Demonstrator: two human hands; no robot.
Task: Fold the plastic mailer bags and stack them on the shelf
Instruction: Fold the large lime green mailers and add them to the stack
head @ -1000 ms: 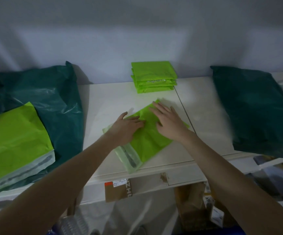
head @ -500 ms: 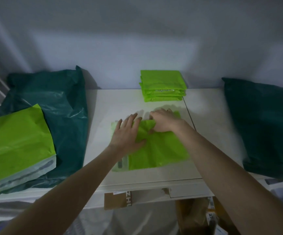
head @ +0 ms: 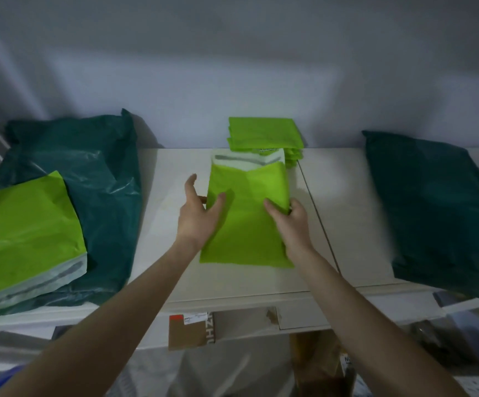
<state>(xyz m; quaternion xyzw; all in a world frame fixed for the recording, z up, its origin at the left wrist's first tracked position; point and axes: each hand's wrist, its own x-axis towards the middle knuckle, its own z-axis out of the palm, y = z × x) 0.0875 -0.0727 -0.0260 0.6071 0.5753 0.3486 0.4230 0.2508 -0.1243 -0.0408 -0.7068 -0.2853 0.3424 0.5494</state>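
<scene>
A lime-green plastic mailer bag (head: 246,222) lies lengthwise on the white shelf (head: 344,224), its pale adhesive flap (head: 248,160) pointing toward the wall; the long sides appear already turned in, giving a narrow strip. The left hand (head: 196,216) has a released grip: fingers spread, thumb resting on the bag's left edge, palm beside it, seemingly steadying that fold. The right hand (head: 291,217) grasps the bag's right edge, thumb on top and fingers curled under it, apparently holding the side fold flat or readying the next fold. Working directly in front of the stack keeps the transfer short.

Just behind the flap, against the wall, sits a stack of folded lime-green mailer bags (head: 265,134); the flap's far edge overlaps it in this view, and contact cannot be judged. At the left, a flat pile of unfolded lime-green mailers (head: 23,233) with pale strips rests on a crumpled dark-green plastic bag (head: 89,173), presumably the supply. At the right lies a dark-green pillow-shaped plastic package (head: 438,213), well apart from the hands.

The shelf is a smooth, pale surface with a seam running just right of the bag. A plain grey-white wall (head: 232,67) backs it. Below its front edge a brown cardboard box with a label (head: 191,332) shows. Lighting is dim.
</scene>
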